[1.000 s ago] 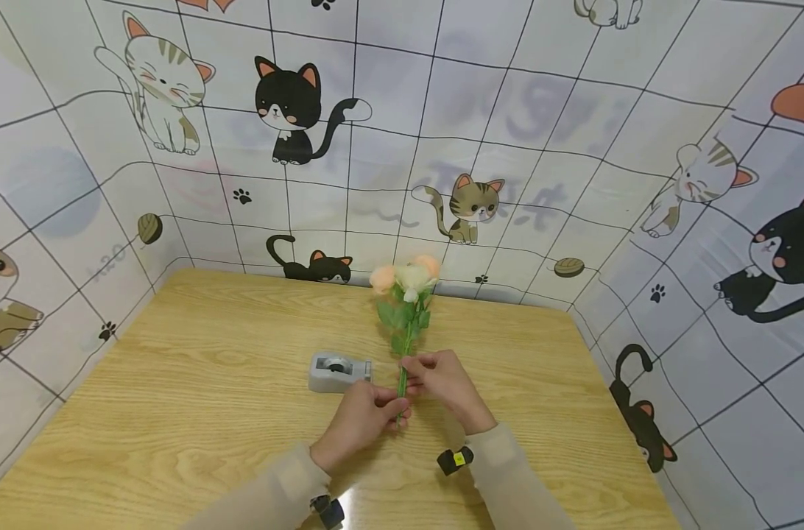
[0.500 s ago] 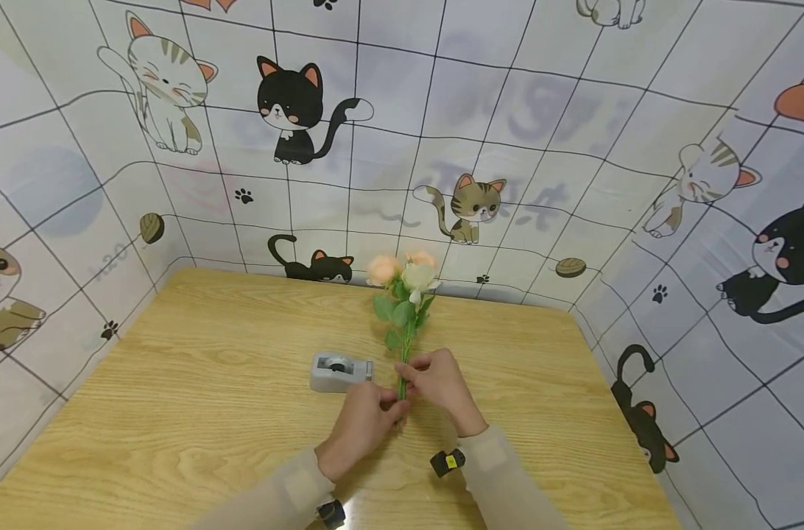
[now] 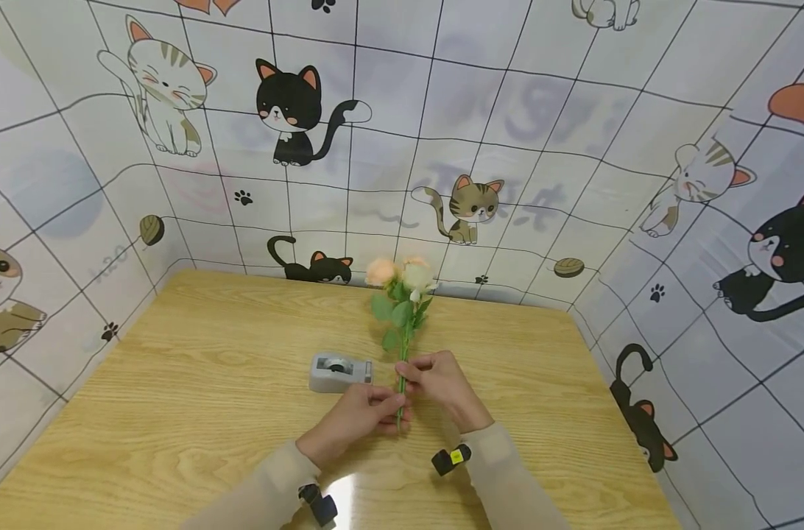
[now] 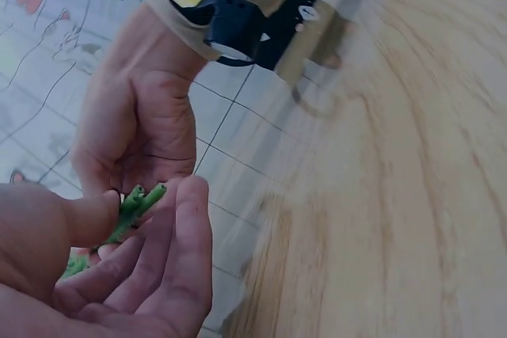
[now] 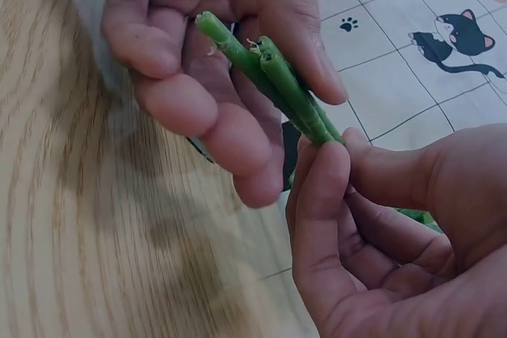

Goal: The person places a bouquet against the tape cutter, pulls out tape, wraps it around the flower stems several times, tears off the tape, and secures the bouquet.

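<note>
A small bunch of peach and white roses (image 3: 417,277) with green leaves lies over the table, its stems (image 5: 277,77) pointing toward me. My right hand (image 3: 442,379) pinches the stems between thumb and fingertips partway down. Below it, my left hand (image 3: 358,419) is loosely around the stem ends, with its thumb beside them and its fingers extended beneath. In the left wrist view, the left fingers (image 4: 186,275) look nearly straight. The cut stem ends stick out past the right fingertips (image 5: 325,160). A grey tape dispenser (image 3: 339,373) stands just left of the hands.
The wooden table (image 3: 230,346) reaches back to a white wall covering (image 3: 389,96) with black grid lines and printed cats. The covering also encloses both sides. Dark cameras are strapped at both wrists.
The bunch has shifted slightly left from a second ago. My left hand has loosened and lowered a little since half a second ago, uncovering the stem ends. The right hand keeps its pinch.
</note>
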Demonstrator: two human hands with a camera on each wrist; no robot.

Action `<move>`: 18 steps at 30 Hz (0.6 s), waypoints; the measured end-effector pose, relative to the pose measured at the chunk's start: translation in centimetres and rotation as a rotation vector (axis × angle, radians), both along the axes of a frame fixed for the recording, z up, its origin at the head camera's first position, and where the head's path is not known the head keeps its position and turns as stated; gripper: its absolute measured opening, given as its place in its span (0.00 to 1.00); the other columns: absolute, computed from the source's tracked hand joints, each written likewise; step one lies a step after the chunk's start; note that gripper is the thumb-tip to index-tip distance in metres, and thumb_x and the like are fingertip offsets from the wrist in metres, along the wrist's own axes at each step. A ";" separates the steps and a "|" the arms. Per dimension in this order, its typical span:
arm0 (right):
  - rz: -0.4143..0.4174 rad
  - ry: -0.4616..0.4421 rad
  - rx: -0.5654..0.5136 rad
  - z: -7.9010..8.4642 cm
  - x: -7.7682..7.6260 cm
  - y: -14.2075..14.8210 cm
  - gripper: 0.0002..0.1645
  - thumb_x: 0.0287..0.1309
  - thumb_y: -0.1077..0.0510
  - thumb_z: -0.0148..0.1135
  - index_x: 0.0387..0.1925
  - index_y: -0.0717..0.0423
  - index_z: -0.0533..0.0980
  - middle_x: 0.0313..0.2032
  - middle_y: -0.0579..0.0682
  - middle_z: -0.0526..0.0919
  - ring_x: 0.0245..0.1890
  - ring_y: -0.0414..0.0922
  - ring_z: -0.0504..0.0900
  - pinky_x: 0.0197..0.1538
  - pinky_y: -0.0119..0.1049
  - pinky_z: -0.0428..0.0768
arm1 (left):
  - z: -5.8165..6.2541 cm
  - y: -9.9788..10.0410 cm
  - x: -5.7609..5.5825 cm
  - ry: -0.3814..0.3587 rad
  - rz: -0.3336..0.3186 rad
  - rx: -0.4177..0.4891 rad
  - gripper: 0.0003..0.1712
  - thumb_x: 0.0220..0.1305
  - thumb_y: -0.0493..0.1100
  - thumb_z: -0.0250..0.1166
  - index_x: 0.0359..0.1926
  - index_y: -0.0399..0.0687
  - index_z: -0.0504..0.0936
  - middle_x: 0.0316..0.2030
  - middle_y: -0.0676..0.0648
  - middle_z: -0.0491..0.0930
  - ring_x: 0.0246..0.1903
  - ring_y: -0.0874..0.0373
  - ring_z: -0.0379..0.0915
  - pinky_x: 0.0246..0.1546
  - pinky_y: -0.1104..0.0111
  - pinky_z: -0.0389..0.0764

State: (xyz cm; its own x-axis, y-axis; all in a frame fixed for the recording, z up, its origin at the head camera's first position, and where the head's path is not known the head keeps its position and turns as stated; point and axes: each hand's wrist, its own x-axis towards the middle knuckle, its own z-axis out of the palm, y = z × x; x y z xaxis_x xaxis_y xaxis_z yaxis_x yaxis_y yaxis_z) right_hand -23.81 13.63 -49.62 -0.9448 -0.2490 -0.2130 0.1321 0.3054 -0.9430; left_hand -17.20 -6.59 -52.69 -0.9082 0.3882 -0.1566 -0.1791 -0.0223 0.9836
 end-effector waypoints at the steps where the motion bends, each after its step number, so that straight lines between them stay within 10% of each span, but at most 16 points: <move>1: 0.002 -0.009 -0.009 0.0 0.0 0.0 0.19 0.80 0.53 0.77 0.48 0.69 0.93 0.27 0.43 0.90 0.30 0.39 0.87 0.46 0.31 0.88 | -0.1 -0.1 -0.1 -0.030 -0.019 0.034 0.22 0.92 0.44 0.64 0.62 0.26 0.90 0.55 0.32 0.95 0.52 0.53 0.97 0.58 0.62 0.96; 9: 0.079 -0.119 -0.140 -0.8 -0.5 0.4 0.22 0.86 0.54 0.70 0.61 0.71 0.89 0.36 0.44 0.92 0.37 0.38 0.87 0.48 0.30 0.90 | -0.1 -0.4 -0.3 -0.141 -0.055 0.179 0.21 0.91 0.40 0.64 0.66 0.23 0.87 0.59 0.33 0.94 0.50 0.60 0.95 0.58 0.68 0.95; 18: 0.136 -0.126 -0.190 -0.6 -0.5 0.7 0.24 0.87 0.55 0.69 0.65 0.74 0.87 0.42 0.45 0.93 0.37 0.36 0.86 0.49 0.29 0.90 | 0.4 0.0 0.0 -0.051 0.019 0.096 0.18 0.88 0.38 0.68 0.59 0.21 0.90 0.47 0.42 0.97 0.41 0.65 0.92 0.48 0.73 0.95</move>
State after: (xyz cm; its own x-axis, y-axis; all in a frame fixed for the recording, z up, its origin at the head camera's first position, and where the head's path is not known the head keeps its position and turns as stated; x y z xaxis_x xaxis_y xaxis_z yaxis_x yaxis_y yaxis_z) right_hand -24.29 14.32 -50.19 -0.8692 -0.4183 -0.2638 0.2218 0.1470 -0.9640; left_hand -17.20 -6.59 -52.29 -0.9074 0.3864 -0.1654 -0.2273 -0.1201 0.9664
